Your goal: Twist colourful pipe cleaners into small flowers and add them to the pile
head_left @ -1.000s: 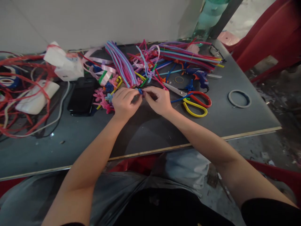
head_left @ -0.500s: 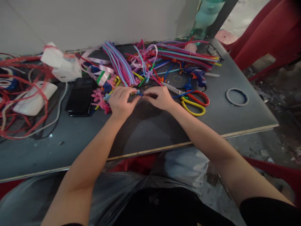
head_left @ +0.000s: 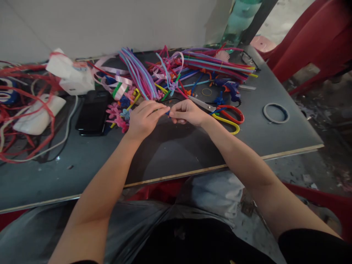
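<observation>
Your left hand (head_left: 144,119) and right hand (head_left: 188,112) meet fingertip to fingertip, each grip pinching 1 small blue piece (head_left: 167,113) just above the worktop (head_left: 170,154), near the scissors (head_left: 227,117), so it stays steady.

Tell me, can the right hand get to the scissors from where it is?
Probably yes. The scissors lie in the open just beside the right hand, nothing between them, though that hand is pinching a small blue piece.

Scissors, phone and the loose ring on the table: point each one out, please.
scissors (head_left: 229,116): head view, on the red and yellow handle loops.
phone (head_left: 92,113): head view, middle of its dark screen.
ring (head_left: 275,113): head view, on the ring's near rim.
</observation>
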A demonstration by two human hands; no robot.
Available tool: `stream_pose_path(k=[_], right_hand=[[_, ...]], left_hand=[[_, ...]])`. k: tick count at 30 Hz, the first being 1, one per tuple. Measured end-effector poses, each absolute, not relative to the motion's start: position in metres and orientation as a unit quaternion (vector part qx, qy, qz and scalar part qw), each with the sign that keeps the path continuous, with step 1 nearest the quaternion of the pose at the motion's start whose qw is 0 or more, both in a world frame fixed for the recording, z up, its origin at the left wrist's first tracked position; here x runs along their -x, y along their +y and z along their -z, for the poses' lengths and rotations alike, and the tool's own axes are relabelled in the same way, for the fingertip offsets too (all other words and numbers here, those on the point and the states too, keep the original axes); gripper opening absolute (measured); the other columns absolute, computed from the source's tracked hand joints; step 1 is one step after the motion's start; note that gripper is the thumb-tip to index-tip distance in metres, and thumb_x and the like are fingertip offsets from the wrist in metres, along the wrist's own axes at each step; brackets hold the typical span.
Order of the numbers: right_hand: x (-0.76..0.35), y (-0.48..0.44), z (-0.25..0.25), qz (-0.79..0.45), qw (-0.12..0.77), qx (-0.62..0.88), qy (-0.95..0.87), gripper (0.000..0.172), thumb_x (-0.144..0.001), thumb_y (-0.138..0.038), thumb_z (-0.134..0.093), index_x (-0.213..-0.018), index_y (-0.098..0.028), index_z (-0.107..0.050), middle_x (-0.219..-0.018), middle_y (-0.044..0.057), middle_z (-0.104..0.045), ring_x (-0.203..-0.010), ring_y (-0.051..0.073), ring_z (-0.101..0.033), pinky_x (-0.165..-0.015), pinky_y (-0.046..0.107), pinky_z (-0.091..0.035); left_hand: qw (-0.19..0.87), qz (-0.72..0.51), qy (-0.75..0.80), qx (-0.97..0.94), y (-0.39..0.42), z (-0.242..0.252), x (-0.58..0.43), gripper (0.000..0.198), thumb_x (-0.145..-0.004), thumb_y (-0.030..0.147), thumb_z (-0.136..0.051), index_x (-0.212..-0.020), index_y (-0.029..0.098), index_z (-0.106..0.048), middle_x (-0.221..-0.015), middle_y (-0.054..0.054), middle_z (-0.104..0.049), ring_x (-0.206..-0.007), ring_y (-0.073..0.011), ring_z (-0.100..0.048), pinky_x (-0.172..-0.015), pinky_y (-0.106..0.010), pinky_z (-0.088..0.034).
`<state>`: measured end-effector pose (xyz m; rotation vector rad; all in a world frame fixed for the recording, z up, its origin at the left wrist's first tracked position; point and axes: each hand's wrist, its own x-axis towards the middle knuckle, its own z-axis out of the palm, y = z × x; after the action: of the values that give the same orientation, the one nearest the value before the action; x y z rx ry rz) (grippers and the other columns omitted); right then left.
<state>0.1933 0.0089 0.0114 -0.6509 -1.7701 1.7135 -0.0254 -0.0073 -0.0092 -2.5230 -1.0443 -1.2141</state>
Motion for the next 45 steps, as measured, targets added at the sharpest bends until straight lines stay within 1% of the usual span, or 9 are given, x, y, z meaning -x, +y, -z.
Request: stream_pose_path(k=[7, 13, 19, 23, 25, 29, 34, 41, 45], right_hand=[[-0.195, 0.007, -0.015, -0.678, 0.241, 0.242, -0.651, 0.038, -0.08, -0.044, -0.081, -0.074, -0.012, -0.061, -0.058, -0.003, -0.062, -0.041, 0.001, -0.038, -0.036, 0.016, -0.025], [-0.195, 0.002, -0.02, -0.474, 0.272, 0.305, -0.78, 0.014, -0.083, -0.026, -0.065, -0.074, -0.015, -0.063, -0.061, -0.001, -0.065, -0.053, 0.007, -0.054, -0.053, 0.02, -0.042], [-0.183, -0.005, -0.009, -0.132, 0.254, 0.348, -0.893, 0.015, -0.089, -0.015, -0.051, -0.081, -0.015, -0.063, -0.076, 0.006, -0.067, -0.073, 0.016, -0.06, -0.068, 0.028, -0.04], [-0.176, -0.006, -0.004, -0.115, 0.26, 0.328, -0.901, 0.018, -0.091, -0.012, -0.047, -0.083, -0.016, -0.063, -0.076, 0.005, -0.066, -0.071, 0.015, -0.058, -0.068, 0.028, -0.039], [-0.176, -0.006, -0.006, -0.167, 0.306, 0.343, -0.872, 0.013, -0.086, -0.012, -0.052, -0.081, -0.016, -0.062, -0.074, 0.003, -0.066, -0.069, 0.013, -0.057, -0.068, 0.026, -0.041], [-0.182, -0.003, -0.012, -0.325, 0.365, 0.386, -0.782, 0.011, -0.082, -0.019, -0.057, -0.072, -0.017, -0.059, -0.067, 0.001, -0.065, -0.062, 0.011, -0.055, -0.064, 0.025, -0.044], [-0.182, 0.001, -0.012, -0.474, 0.349, 0.362, -0.723, 0.015, -0.082, -0.028, -0.061, -0.07, -0.018, -0.057, -0.061, 0.0, -0.062, -0.055, 0.009, -0.052, -0.056, 0.023, -0.043], [-0.173, -0.009, -0.01, -0.435, 0.4, 0.358, -0.723, 0.014, -0.081, -0.026, -0.06, -0.07, -0.017, -0.059, -0.064, 0.001, -0.062, -0.061, 0.01, -0.054, -0.062, 0.025, -0.044], [-0.173, -0.014, -0.011, -0.333, 0.417, 0.349, -0.77, 0.013, -0.081, -0.024, -0.056, -0.07, -0.017, -0.058, -0.066, 0.001, -0.06, -0.062, 0.01, -0.051, -0.063, 0.025, -0.041]], left_hand=[[0.092, 0.369, -0.306, 0.873, -0.012, 0.006, 0.029, 0.025, -0.104, 0.033, -0.051, -0.1, 0.025, -0.074, -0.095, -0.005, -0.074, -0.096, -0.0197, -0.068, -0.088, -0.036, -0.054], [0.063, 0.334, -0.318, 0.885, -0.016, 0.001, 0.021, 0.023, -0.097, 0.029, -0.051, -0.092, 0.021, -0.072, -0.094, -0.008, -0.072, -0.096, -0.024, -0.066, -0.089, -0.041, -0.053], [-0.145, 0.355, -0.481, 0.788, -0.015, 0.001, 0.012, 0.016, -0.083, 0.026, -0.059, -0.074, 0.018, -0.071, -0.074, -0.004, -0.07, -0.077, -0.0207, -0.065, -0.075, -0.035, -0.052], [-0.307, 0.347, -0.565, 0.683, -0.013, 0.002, 0.016, 0.019, -0.081, 0.028, -0.061, -0.067, 0.018, -0.07, -0.065, -0.002, -0.068, -0.068, -0.0185, -0.065, -0.067, -0.031, -0.051], [-0.276, 0.366, -0.55, 0.698, -0.015, 0.0, 0.018, 0.02, -0.085, 0.03, -0.06, -0.075, 0.018, -0.073, -0.074, -0.003, -0.072, -0.075, -0.0196, -0.067, -0.073, -0.032, -0.053], [-0.079, 0.381, -0.448, 0.805, -0.02, -0.005, 0.02, 0.024, -0.094, 0.034, -0.057, -0.102, 0.021, -0.075, -0.103, -0.007, -0.076, -0.099, -0.0236, -0.068, -0.095, -0.04, -0.052], [0.04, 0.379, -0.379, 0.843, -0.015, 0.001, 0.024, 0.03, -0.102, 0.045, -0.052, -0.098, 0.024, -0.073, -0.096, -0.007, -0.075, -0.094, -0.0228, -0.067, -0.09, -0.04, -0.052], [0.063, 0.36, -0.377, 0.851, -0.009, 0.005, 0.026, 0.05, -0.105, 0.056, -0.032, -0.091, 0.022, -0.066, -0.095, -0.011, -0.07, -0.094, -0.0251, -0.062, -0.086, -0.042, -0.047], [0.033, 0.356, -0.391, 0.848, -0.01, 0.006, 0.024, 0.046, -0.106, 0.05, -0.029, -0.089, 0.021, -0.06, -0.09, -0.01, -0.066, -0.09, -0.0246, -0.06, -0.085, -0.042, -0.047]])
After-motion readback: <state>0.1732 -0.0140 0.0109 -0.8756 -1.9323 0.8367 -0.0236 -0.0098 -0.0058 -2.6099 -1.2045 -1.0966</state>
